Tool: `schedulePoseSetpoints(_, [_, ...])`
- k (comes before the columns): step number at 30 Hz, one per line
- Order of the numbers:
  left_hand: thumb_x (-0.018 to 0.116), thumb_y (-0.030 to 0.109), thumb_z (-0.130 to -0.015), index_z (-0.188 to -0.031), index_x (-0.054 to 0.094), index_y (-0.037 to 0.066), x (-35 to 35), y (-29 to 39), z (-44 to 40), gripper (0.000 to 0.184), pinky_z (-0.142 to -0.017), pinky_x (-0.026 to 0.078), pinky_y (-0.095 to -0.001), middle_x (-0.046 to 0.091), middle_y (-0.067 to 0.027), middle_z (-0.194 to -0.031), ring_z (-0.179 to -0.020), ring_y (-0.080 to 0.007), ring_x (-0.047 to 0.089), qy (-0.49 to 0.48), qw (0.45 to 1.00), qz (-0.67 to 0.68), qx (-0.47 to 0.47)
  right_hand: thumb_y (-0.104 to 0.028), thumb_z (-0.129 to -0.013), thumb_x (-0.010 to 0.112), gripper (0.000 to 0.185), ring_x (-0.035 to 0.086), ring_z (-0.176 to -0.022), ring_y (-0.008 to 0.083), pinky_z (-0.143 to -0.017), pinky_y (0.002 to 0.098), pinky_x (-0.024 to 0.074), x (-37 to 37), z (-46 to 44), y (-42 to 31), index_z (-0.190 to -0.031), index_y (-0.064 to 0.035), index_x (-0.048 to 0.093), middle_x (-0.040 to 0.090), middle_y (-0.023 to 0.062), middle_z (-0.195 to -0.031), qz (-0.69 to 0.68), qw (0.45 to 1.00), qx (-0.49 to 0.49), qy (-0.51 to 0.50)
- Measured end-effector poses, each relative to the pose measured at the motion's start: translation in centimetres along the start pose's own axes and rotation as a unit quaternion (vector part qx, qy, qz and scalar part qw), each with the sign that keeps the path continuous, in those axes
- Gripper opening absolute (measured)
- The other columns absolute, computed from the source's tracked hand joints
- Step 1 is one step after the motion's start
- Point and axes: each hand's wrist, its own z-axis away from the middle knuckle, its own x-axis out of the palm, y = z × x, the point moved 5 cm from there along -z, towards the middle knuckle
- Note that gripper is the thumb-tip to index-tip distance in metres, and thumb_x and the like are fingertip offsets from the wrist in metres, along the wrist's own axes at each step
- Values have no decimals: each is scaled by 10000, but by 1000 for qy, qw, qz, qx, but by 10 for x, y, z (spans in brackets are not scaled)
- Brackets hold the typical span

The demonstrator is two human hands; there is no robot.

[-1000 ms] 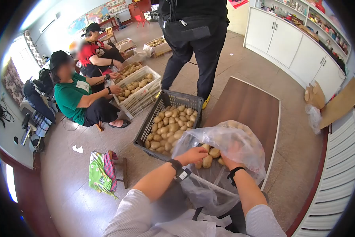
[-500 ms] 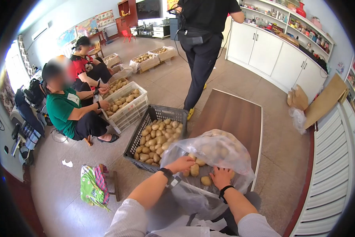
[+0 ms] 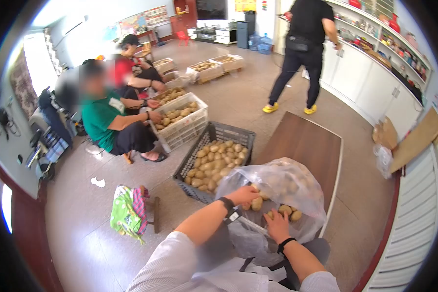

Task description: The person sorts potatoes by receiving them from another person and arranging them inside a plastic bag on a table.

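A clear plastic bag (image 3: 297, 182) lies open on the near end of a brown wooden board, with several potatoes (image 3: 295, 214) at its mouth. My left hand (image 3: 245, 195) reaches into the left side of the opening, against potatoes; its fingertips are partly hidden, so its grip is unclear. To the right, my right hand (image 3: 278, 225) rests with fingers spread on potatoes at the bag's front edge. Just beyond the bag on the left stands a dark plastic crate (image 3: 182, 168) filled with potatoes.
Two people sit at the left beside a white crate (image 3: 184, 133) of potatoes. A standing person (image 3: 304, 48) is near white cabinets (image 3: 360, 80). A cloth-covered stool (image 3: 127, 209) stands at the lower left. The brown board (image 3: 304, 141) extends away from me.
The standing person has walked away toward the cabinets. My right hand has come out from under the plastic to the bag's front edge, where potatoes now lie spread out.
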Motion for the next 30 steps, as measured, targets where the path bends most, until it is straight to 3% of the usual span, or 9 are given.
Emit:
schedulePoseSetpoints(5, [607,294,-951,-1149,631,-12,-5,21,21,365,-535,480,-297,646,-92,-822,-662,-157,611,0,1000,-23,-10,-122,-808,577,379,564,-1130,339,-1076,535,323,0,-2,3,-1173,-177,666,581,166,-1239,15,1000,3,-3])
schedulePoseSetpoints(8, [608,295,-947,-1136,638,-8,-7,20,20,358,-545,495,-290,645,-89,-815,-644,-151,612,6,1000,-17,-19,-117,-798,600,402,581,-1084,328,-965,494,398,-6,0,7,-1194,-166,646,610,142,-1135,-17,997,66,29])
schedulePoseSetpoints(14, [606,292,-947,-1112,653,20,-11,22,21,322,-563,510,-273,649,-58,-844,-671,-125,628,24,999,23,2,-155,-829,639,482,568,-1116,401,-950,472,454,-16,5,7,-1298,-93,551,588,212,-1198,-225,961,159,16])
schedulePoseSetpoints(17, [607,287,-947,-1105,659,41,-9,26,23,297,-563,510,-271,650,-37,-847,-672,-114,629,30,999,41,8,-149,-819,654,509,569,-1154,420,-973,465,461,-6,18,10,-1295,-20,529,601,226,-1244,-263,951,161,34])
schedulePoseSetpoints(24, [605,234,-945,-993,687,17,-5,51,44,237,-541,504,-269,662,-45,-798,-640,-117,627,57,994,67,65,-171,-826,647,540,568,-1149,417,-981,461,455,-1,29,9,-1310,17,500,591,244,-1239,-285,935,213,-6])
schedulePoseSetpoints(26, [575,197,-981,-1026,687,55,13,74,63,186,-577,480,-215,660,14,-846,-650,-67,572,-1,974,189,121,-169,-800,682,539,592,-1108,426,-962,466,465,4,31,13,-1284,4,519,629,247,-1169,-254,943,214,25])
schedulePoseSetpoints(28, [571,178,-991,-1040,691,68,41,111,99,170,-595,469,-197,670,41,-898,-704,-38,563,-74,961,200,175,-170,-794,681,541,589,-1110,423,-959,467,465,13,32,18,-1281,0,519,620,247,-1175,-250,945,212,13])
schedulePoseSetpoints(29, [590,184,-990,-1058,691,74,57,150,143,164,-609,458,-179,674,53,-965,-767,-17,565,-151,928,249,231,-171,-787,680,542,586,-1112,420,-956,467,465,18,33,21,-1277,-5,520,611,247,-1180,-246,945,217,-2])
schedulePoseSetpoints(30, [615,130,-954,-1043,697,43,69,190,192,149,-681,482,-221,681,22,-940,-823,-43,594,-222,893,303,248,-171,-787,680,542,586,-1112,420,-956,467,465,1,32,12,-1277,-5,520,611,247,-1180,-245,945,217,-6])
